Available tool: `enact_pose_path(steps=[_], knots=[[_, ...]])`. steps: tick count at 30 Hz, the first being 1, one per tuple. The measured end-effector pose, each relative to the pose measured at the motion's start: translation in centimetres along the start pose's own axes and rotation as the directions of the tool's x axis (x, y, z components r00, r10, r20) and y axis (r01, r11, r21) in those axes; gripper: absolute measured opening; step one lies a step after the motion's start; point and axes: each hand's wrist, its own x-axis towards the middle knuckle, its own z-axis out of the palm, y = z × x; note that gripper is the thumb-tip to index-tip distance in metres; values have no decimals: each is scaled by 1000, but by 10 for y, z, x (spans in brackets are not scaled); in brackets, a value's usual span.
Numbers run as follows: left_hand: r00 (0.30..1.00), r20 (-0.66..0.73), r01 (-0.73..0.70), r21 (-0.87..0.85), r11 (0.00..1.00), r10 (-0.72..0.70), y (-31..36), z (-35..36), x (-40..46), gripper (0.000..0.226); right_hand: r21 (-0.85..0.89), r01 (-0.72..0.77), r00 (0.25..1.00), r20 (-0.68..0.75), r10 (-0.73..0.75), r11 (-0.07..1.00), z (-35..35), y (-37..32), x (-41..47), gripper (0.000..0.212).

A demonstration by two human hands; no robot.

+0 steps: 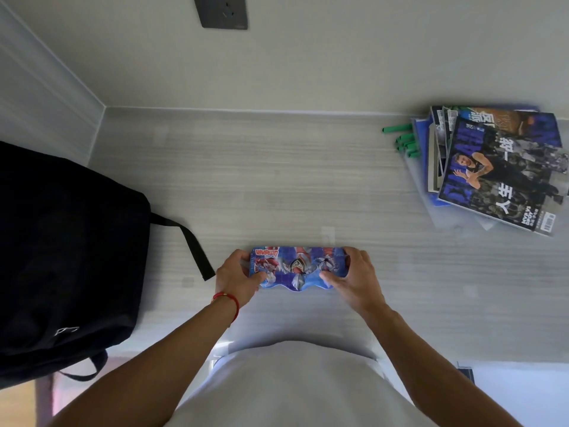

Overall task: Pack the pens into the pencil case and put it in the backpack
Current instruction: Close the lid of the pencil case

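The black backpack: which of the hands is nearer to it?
Left. The left hand grips the pencil case's end facing the backpack; the right hand holds the far end.

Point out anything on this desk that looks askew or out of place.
The magazine stack at the far right is fanned out crookedly, and green pens poke out from beneath it, away from the pencil case that both hands hold.

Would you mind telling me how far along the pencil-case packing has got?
Nothing looks finished. Both the left hand and right hand grip the closed pencil case on the desk. The green pens lie by the magazines, unpacked. The backpack waits at left.
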Motion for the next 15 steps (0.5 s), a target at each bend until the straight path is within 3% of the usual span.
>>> enact_pose_path(steps=[4, 8, 11, 15], knots=[[999, -23, -36, 41, 998, 37, 14, 6, -4, 30, 8, -8, 1000, 8, 8, 1000, -11, -3, 9, 60], [997, -63, -40, 155, 987, 50, 36, 5, -8, 33, -112, 7, 1000, 10, -5, 994, -24, -14, 16, 54], [986, -143, -67, 126, 990, 85, 45, -5, -21, 52, -103, 146, 983, -94, -156, 984, -31, -39, 15, 49], [952, -281, -112, 41, 993, 119, 45, -33, -41, 51, -63, 341, 938, -37, -344, 938, -27, -84, 10, 38]])
